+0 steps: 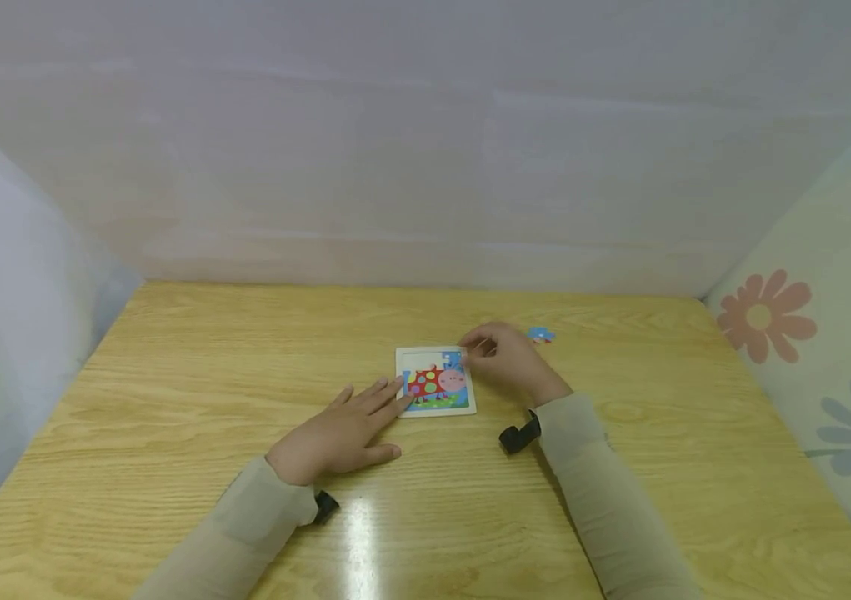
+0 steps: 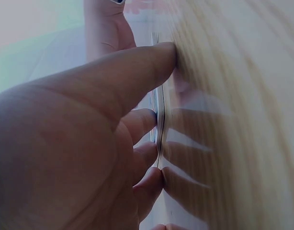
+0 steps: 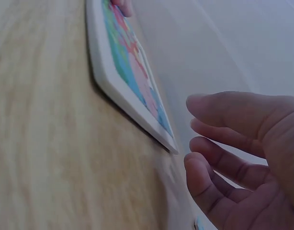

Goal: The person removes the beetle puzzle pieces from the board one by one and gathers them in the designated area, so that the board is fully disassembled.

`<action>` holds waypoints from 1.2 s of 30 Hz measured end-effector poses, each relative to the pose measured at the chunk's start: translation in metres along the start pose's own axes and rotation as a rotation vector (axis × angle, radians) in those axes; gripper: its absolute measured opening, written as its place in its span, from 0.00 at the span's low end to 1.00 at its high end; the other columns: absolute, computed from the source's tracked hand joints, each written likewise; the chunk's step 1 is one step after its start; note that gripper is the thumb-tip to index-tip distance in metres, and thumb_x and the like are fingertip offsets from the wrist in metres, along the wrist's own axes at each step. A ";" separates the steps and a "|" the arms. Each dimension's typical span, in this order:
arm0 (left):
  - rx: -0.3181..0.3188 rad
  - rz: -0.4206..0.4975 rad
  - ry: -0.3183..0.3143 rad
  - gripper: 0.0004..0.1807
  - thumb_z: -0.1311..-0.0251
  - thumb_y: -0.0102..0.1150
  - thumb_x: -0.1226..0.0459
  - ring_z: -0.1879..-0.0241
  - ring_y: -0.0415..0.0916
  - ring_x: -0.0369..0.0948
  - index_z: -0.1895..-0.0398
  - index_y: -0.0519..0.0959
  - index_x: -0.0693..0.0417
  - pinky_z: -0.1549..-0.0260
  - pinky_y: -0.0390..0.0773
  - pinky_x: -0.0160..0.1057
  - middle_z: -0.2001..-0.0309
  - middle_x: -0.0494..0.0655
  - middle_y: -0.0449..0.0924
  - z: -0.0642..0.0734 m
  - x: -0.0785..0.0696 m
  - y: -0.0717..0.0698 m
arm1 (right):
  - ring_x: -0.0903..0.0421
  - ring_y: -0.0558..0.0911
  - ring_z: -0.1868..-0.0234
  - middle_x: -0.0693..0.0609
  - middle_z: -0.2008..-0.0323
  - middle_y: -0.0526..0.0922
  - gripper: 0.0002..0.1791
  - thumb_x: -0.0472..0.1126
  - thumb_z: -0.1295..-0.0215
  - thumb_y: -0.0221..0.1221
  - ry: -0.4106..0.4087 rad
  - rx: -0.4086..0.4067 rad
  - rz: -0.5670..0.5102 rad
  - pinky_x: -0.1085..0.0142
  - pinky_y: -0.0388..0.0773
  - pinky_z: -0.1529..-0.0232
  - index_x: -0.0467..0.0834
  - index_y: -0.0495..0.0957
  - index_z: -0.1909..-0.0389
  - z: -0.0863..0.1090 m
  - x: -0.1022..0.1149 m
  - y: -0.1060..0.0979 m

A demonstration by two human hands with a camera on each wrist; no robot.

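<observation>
A small square jigsaw puzzle (image 1: 434, 405) in a white frame lies flat on the table. Its picture is a red spotted ladybug with a pink face, and a pale bare patch shows along the upper left. My left hand (image 1: 342, 429) is spread flat, its fingertips on the puzzle's left edge and its thumb on the wood. By the upper right corner is my right hand (image 1: 509, 362), fingers loosely bent. In the right wrist view, thumb and fingers stand apart beside the frame (image 3: 106, 72), with nothing seen between them.
Blue puzzle pieces (image 1: 541, 333) with some red lie on the wooden table (image 1: 207, 375), beyond the right hand. A pale wall (image 1: 395, 167) rises behind the table's far edge, with a flower-patterned panel (image 1: 808, 333) on the right. Both wrists wear black camera mounts.
</observation>
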State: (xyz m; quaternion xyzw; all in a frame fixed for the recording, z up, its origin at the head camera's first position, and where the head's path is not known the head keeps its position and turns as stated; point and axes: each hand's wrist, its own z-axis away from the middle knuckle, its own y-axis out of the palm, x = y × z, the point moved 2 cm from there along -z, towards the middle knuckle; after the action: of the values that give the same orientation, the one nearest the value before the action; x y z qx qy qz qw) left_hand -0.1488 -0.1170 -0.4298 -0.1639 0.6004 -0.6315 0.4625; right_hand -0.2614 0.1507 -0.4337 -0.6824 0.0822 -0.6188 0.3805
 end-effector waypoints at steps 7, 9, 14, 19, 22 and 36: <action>-0.004 0.006 0.005 0.41 0.26 0.51 0.44 0.20 0.40 0.53 0.18 0.51 0.49 0.27 0.45 0.65 0.18 0.50 0.39 0.000 -0.002 0.000 | 0.53 0.78 0.58 0.52 0.53 0.81 0.16 0.41 0.38 0.71 -0.037 0.048 0.013 0.59 0.79 0.54 0.46 0.85 0.49 -0.003 -0.007 0.008; -0.003 -0.001 0.005 0.41 0.26 0.51 0.43 0.20 0.40 0.53 0.18 0.51 0.49 0.27 0.45 0.65 0.18 0.50 0.39 0.000 -0.002 0.001 | 0.53 0.78 0.59 0.51 0.54 0.81 0.17 0.41 0.39 0.72 -0.039 0.053 0.012 0.59 0.79 0.56 0.45 0.85 0.49 -0.004 -0.007 0.009; -0.003 -0.001 0.004 0.41 0.26 0.51 0.43 0.20 0.40 0.53 0.18 0.51 0.49 0.27 0.46 0.65 0.18 0.50 0.39 0.000 0.000 0.002 | 0.53 0.77 0.60 0.50 0.55 0.81 0.18 0.41 0.39 0.73 -0.060 0.057 0.029 0.60 0.78 0.57 0.43 0.84 0.48 -0.004 -0.007 0.011; -0.001 -0.001 -0.006 0.42 0.26 0.51 0.43 0.20 0.39 0.53 0.18 0.51 0.48 0.27 0.45 0.65 0.18 0.50 0.39 0.000 -0.001 0.001 | 0.53 0.76 0.58 0.51 0.54 0.79 0.19 0.41 0.38 0.72 -0.068 0.077 0.036 0.59 0.78 0.54 0.44 0.84 0.47 -0.004 -0.005 0.010; 0.004 -0.010 -0.017 0.42 0.27 0.51 0.43 0.20 0.39 0.51 0.18 0.50 0.47 0.27 0.45 0.65 0.18 0.49 0.39 -0.001 0.000 0.001 | 0.52 0.76 0.57 0.50 0.53 0.79 0.19 0.41 0.38 0.72 -0.072 0.083 0.035 0.59 0.77 0.53 0.44 0.84 0.47 -0.003 -0.003 0.009; 0.004 -0.006 -0.016 0.42 0.27 0.52 0.43 0.20 0.39 0.51 0.18 0.51 0.48 0.27 0.45 0.65 0.18 0.50 0.39 -0.002 0.002 0.002 | 0.52 0.73 0.56 0.49 0.54 0.77 0.23 0.42 0.37 0.71 -0.071 0.113 0.059 0.58 0.73 0.50 0.42 0.80 0.42 -0.002 0.002 0.009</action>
State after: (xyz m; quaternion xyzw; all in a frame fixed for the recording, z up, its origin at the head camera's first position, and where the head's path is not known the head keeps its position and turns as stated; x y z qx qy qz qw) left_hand -0.1503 -0.1170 -0.4321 -0.1700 0.5950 -0.6328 0.4655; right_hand -0.2590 0.1420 -0.4378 -0.6787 0.0538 -0.5862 0.4392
